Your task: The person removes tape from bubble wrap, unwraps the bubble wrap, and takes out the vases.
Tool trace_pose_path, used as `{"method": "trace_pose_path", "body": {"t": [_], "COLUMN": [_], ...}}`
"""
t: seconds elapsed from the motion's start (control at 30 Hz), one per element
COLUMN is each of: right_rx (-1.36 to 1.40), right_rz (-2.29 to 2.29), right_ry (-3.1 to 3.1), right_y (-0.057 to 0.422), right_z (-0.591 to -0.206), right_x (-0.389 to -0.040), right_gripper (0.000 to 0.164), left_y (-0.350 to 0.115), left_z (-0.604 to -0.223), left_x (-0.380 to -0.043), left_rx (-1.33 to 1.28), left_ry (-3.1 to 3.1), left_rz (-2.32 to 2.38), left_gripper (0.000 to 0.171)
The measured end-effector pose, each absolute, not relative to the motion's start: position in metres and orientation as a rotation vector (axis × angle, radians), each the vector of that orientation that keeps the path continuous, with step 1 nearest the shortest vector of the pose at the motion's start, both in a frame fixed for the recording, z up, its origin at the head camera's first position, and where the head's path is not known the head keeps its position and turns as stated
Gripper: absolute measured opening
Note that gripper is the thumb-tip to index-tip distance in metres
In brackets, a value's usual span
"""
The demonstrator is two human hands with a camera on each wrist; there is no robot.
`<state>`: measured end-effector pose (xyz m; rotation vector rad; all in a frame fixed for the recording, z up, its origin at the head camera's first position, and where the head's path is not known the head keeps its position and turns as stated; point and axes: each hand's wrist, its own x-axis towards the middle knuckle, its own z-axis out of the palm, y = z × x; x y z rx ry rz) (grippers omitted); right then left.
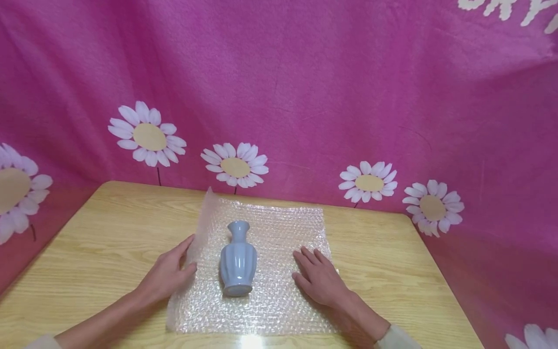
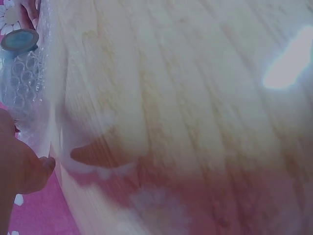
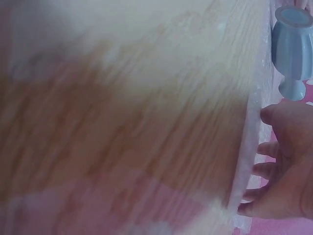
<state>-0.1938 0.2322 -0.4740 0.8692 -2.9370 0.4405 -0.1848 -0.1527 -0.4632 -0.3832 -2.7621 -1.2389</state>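
A light blue ribbed vase (image 1: 239, 261) lies on its side on a sheet of bubble wrap (image 1: 279, 300), its neck pointing to the far side and its base towards me. At the sheet's left edge, which stands up from the table, is my left hand (image 1: 167, 271), thumb and fingers spread apart. My right hand (image 1: 320, 278) rests with spread fingers on the right part of the sheet. In the left wrist view the vase's base (image 2: 19, 40) shows beyond the hand. The right wrist view has the whole vase (image 3: 293, 49) past the right hand (image 3: 288, 166).
A wood-grain table (image 1: 383, 271) bears the sheet, with bare wood on both sides of it. Behind and beside the table hangs a magenta cloth (image 1: 296, 97) printed with white daisies. Light glares off the table's near edge.
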Motion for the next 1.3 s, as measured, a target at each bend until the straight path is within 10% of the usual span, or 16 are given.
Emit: {"method": "trace_pose_path", "body": {"t": [1.3], "right_rx": [0.872], "right_rz": [0.433], "right_ry": [-2.919], "right_y": [0.231], "right_z": [-0.473], "right_x": [-0.193], "right_gripper": [0.054], "left_y": [-0.171], "left_z": [-0.475], "left_x": [-0.184], "left_rx": [-0.412], "left_ry": [-2.817], "left_rz": [-0.932], "left_gripper": [0.072]}}
